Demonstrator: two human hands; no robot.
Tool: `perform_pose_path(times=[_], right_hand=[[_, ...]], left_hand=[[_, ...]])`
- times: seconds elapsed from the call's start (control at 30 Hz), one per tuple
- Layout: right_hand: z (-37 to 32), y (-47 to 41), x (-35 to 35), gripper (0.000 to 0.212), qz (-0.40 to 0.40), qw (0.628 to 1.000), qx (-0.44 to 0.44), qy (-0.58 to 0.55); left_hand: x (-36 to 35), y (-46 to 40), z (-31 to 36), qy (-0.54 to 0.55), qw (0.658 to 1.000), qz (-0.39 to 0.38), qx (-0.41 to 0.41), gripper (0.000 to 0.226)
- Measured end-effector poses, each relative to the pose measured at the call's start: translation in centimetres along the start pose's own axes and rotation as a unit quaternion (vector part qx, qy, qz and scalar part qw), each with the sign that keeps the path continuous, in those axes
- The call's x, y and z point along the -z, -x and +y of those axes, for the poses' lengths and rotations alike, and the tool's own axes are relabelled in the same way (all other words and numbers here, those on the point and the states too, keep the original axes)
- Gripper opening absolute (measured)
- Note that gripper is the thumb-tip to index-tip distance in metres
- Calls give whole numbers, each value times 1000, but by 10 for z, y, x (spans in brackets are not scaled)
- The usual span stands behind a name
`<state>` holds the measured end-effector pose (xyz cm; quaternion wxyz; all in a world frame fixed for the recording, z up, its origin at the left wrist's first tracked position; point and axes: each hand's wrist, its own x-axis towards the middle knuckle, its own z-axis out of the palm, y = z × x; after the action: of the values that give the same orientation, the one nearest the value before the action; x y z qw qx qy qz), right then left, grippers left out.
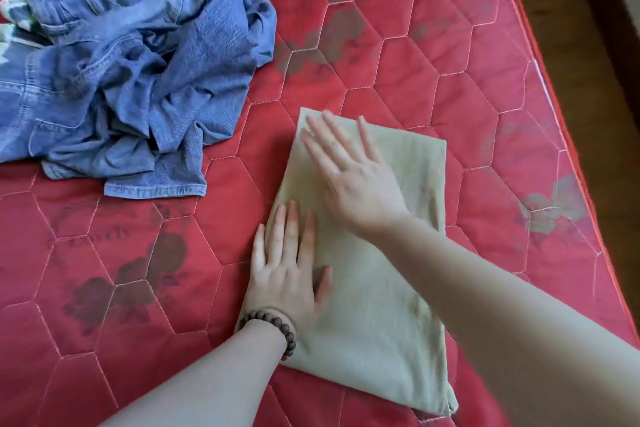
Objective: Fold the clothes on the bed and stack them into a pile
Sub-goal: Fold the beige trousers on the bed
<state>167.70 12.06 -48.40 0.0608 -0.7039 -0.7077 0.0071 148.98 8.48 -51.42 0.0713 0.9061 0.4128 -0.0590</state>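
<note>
A pale green garment (391, 315) lies folded into a long flat rectangle on the red quilted mattress (433, 55). My left hand (287, 267), with a brown bead bracelet at the wrist, presses flat on the garment's left edge, fingers straight. My right hand (349, 170) lies flat across the garment's far end with its fingers spread. A crumpled heap of blue denim clothes (138, 80) sits at the upper left, apart from both hands.
A bit of white and green fabric (14, 15) shows under the denim heap at the far left edge. The mattress's right edge (568, 135) runs diagonally, with dark wooden floor (588, 10) beyond it.
</note>
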Motion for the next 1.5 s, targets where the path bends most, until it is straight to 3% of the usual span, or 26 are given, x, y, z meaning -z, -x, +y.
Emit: perform_pose_path(times=[0.07,0.13,0.27,0.4,0.47,0.57,0.67,0.8,0.9,0.97,1.1,1.2,1.27,1.5], right_hand=[[-22,-7,-6,56,-55,993,93,-44],[-20,-11,-13,54,-103,989,90,-53],[30,-13,-13,57,-131,989,-64,-20],[92,-3,2,62,-155,961,-211,95],[83,5,8,59,-99,968,-187,134],[19,45,4,64,-26,996,-68,58],[-27,110,-6,65,-98,995,9,-6],[31,141,-6,63,-128,979,-155,-18],[95,143,4,60,-164,940,-299,28],[112,142,16,62,-125,927,-351,47],[39,143,26,61,18,968,-250,-1],[-57,171,12,63,-29,990,-119,-72],[-83,194,-1,65,-85,991,-70,-74],[-35,226,-16,60,-79,987,-126,-65]], left_hand=[[1,-1,1,-9,1000,-13,7,80],[1,0,0,-10,1000,-15,9,77],[2,0,-1,4,1000,-7,2,85],[1,0,-1,14,1000,4,-2,84],[0,0,-3,13,1000,6,-3,83],[0,0,-3,11,1000,6,-5,82],[0,0,-2,14,1000,15,-3,83],[-3,-1,-2,11,999,32,-3,82],[-4,0,-1,5,999,38,-1,82],[-4,0,-1,3,999,42,3,81],[-2,0,0,4,999,38,7,81],[-2,1,1,4,999,34,7,81],[-3,1,1,2,999,38,10,82],[-1,3,2,2,999,33,15,82]])
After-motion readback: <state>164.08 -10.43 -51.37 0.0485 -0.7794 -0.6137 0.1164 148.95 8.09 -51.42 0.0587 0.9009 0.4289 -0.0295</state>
